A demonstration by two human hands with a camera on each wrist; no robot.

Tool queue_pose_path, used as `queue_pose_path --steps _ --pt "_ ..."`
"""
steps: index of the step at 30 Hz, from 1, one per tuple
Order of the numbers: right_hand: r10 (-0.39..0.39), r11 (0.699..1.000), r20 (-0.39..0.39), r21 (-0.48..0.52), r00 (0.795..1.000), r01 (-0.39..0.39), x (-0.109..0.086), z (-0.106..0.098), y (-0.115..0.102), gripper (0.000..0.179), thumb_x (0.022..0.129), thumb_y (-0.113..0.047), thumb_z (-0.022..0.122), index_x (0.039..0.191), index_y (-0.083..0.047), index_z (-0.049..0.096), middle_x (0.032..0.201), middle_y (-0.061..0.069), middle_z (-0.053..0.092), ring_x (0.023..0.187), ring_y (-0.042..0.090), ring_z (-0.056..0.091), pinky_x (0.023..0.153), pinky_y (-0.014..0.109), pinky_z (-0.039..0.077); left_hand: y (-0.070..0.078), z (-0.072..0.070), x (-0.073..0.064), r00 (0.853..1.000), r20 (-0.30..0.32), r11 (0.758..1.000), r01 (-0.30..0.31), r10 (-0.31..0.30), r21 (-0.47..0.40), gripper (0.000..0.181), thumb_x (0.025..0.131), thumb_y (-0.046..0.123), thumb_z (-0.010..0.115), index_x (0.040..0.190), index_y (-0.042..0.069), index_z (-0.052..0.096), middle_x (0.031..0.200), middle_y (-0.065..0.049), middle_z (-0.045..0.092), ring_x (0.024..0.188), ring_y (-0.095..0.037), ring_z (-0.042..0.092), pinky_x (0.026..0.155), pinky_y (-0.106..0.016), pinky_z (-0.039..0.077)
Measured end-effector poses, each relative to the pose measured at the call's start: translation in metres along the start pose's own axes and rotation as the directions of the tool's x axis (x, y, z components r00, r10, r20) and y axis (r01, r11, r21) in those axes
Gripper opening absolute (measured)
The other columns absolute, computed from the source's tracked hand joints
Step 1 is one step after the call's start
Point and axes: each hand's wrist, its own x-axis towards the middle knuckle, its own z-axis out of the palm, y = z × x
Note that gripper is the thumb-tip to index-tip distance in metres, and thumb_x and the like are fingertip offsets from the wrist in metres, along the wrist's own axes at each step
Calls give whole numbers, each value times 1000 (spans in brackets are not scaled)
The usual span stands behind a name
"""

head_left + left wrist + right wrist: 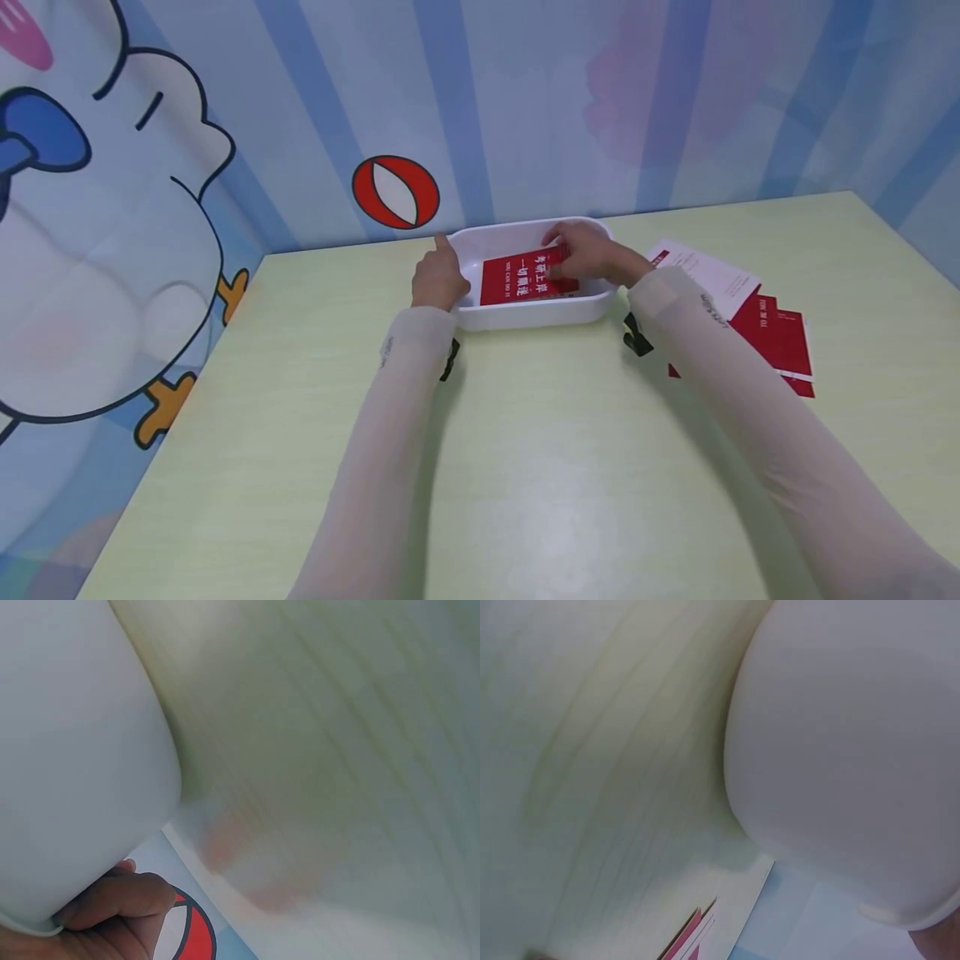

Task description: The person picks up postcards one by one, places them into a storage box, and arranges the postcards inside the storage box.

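A white plastic basin (525,317) stands at the back of the table, near the wall. At its left end my left hand (437,275) grips the rim; the left wrist view shows curled fingers (124,900) beneath that rim. Inside the basin lies a red card (497,279) with white Chinese lettering, its right part covered by my right hand (588,250). That hand reaches over the basin's right end and pinches the card, thumb on its face and fingers at its far edge. Only a sliver of the hand (943,941) shows in the right wrist view.
Right of the basin, several red cards (791,346) and a white one (708,271) lie overlapping on the pale table (540,467), partly behind my right sleeve. A wall (517,108) with printed cartoon figures rises along the table's back edge.
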Motion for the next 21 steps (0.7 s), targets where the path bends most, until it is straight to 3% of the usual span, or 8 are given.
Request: queue_pose_path --steps 12,21 --pt "-3 996 17 -92 1000 5 -3 2 0 63 85 -18 75 139 -8 44 143 19 41 136 33 35 116 52 36 3 1 -2 1000 -9 1000 -9 9 8 95 87 11 74 159 13 12 140 -12 55 128 -28 55 105 -41 52" --pt "19 981 13 -193 1000 -16 -3 5 1 68 77 -22 83 137 -14 51 145 15 39 137 33 33 113 54 40 3 1 -2 1000 -14 1000 -21 21 12 94 87 11 74 159 12 13 140 -12 55 127 -28 56 105 -41 52"
